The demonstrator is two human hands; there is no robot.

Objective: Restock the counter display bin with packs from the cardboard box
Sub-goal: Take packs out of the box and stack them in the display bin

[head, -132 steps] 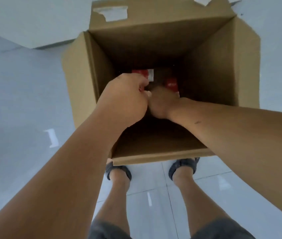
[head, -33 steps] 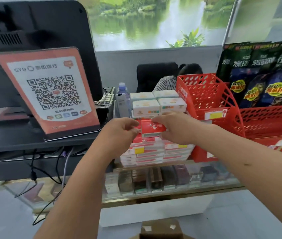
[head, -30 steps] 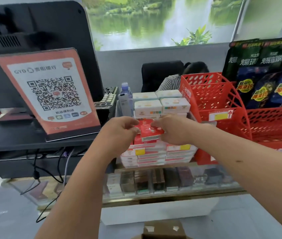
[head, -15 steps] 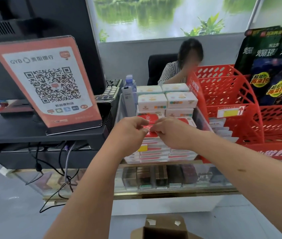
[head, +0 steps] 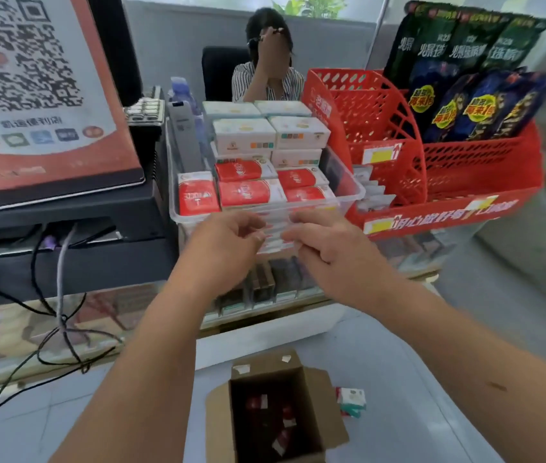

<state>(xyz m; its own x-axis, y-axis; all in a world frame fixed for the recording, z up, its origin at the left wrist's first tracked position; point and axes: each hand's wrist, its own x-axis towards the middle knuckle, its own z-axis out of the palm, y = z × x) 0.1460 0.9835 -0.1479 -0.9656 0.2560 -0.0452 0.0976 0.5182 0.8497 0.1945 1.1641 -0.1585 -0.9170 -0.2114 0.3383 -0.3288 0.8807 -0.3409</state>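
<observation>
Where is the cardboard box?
In the head view, the cardboard box sits open on the floor at bottom centre, in front of the counter, with a loose pack to its right.

Illumination is bright, diffuse and even, with soft, faint shadows. Its source cannot be determined, and only the interior of the cardboard box (head: 275, 412) reads dark. Motion blur softens the whole frame. It is strongest at the right edge, where the red basket (head: 482, 168) and the background smear, and it also affects the QR sign (head: 30, 78). Wide-angle distortion bows straight lines near the borders, while the left hand (head: 228, 242) and right hand (head: 328, 248) at centre remain moderately sharp.
</observation>
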